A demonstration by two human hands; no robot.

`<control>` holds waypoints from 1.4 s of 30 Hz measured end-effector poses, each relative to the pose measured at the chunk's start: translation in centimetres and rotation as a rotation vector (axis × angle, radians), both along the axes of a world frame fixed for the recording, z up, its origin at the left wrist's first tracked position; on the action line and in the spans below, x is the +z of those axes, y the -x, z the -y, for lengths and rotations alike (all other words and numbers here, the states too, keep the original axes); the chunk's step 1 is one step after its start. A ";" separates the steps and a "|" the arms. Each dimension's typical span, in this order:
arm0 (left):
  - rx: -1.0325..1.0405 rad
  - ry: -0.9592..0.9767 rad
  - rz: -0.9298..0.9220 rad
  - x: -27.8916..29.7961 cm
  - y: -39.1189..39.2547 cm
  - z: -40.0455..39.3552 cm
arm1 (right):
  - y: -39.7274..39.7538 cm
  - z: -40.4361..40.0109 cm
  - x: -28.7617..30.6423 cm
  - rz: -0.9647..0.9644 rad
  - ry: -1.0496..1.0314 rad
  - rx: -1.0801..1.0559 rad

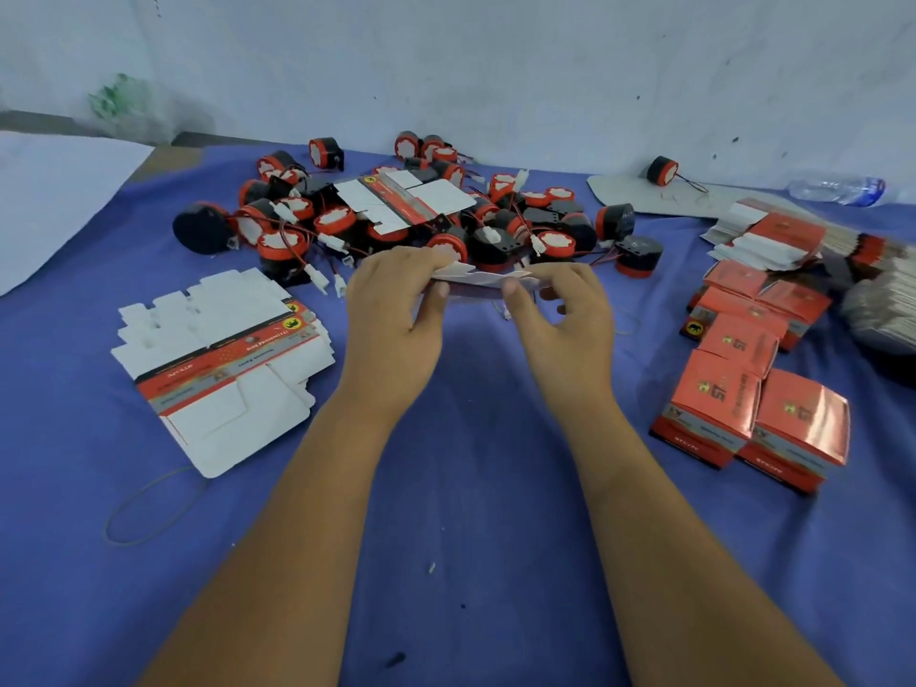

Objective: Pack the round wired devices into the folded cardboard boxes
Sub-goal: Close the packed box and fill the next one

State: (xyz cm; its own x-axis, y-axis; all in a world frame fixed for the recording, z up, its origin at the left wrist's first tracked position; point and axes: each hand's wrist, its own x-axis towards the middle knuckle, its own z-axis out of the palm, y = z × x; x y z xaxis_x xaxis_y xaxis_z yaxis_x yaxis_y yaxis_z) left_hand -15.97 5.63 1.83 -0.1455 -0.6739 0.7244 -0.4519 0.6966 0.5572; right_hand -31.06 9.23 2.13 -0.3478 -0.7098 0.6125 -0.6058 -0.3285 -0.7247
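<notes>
Holding 1 flat carton blank [478, 280] edge-on above the blue cloth [471, 488], long axis running left to right between the 2 hands. Pinching its left end with the left hand [394, 309], thumb under and fingers over; pinching its right end with the right hand [562, 314] the same way. Probably squaring the blank open into a box, judging by the grip.

Lying just beyond the fingertips, toward the wall: the heap of round wired devices [396, 215], black bodies, red caps, white plugs on thin leads. Sitting about equally close to both hands, nearest ones almost touching the blank's far edge, so reaching straight forward for 1 looks the likely call once the box stands open.

Resting at left: a fanned stack of flat blanks [223, 359]. Standing at right: closed red boxes [753, 404], apparently packed.

Reading the print: too blurred on the blanks; an animal emblem on a yellow disc showing, nothing legible beyond that.
</notes>
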 end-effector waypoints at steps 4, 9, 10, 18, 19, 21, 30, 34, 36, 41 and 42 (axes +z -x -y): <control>0.004 -0.035 -0.072 -0.2 0.0 -0.5 | 0.3 -0.1 -0.1 -0.091 -0.042 -0.149; -0.145 0.005 -0.117 -0.6 0.7 -1.2 | 0.5 0.1 0.2 0.020 -0.116 -0.264; -0.151 -0.008 -0.111 -0.6 0.8 -1.1 | 0.6 0.2 0.3 0.109 -0.117 -0.189; -0.174 -0.158 -0.099 -0.9 1.0 -1.4 | 0.6 0.1 0.7 0.447 -0.103 0.055; -0.164 -0.171 -0.094 -1.1 1.1 -1.4 | 0.6 0.2 0.6 0.505 -0.109 0.069; -0.165 -0.209 -0.092 -1.2 1.3 -1.3 | 0.4 0.3 0.6 0.617 -0.092 0.102; -0.295 -0.260 -0.003 -1.7 1.5 -0.6 | 0.9 0.6 1.0 1.011 0.021 0.329; -0.013 -0.135 0.101 -1.1 1.3 -0.7 | 0.6 0.2 1.2 0.910 0.009 0.438; 0.089 -0.092 0.064 -0.4 1.0 -0.8 | 0.2 0.2 1.2 0.843 -0.015 0.444; 0.132 -0.094 -0.041 0.2 0.5 -0.7 | -0.4 0.2 0.9 0.725 0.021 0.394; 0.150 -0.080 -0.080 0.2 0.5 -0.7 | -0.6 0.2 0.8 0.727 0.023 0.385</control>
State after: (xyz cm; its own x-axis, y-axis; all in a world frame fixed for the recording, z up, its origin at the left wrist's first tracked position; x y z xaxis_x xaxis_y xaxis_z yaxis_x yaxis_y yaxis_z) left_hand -16.45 6.34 2.00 0.0172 -0.7398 0.6726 -0.4991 0.5765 0.6469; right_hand -30.49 8.99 2.90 -0.3977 -0.8507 0.3438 0.1704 -0.4366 -0.8833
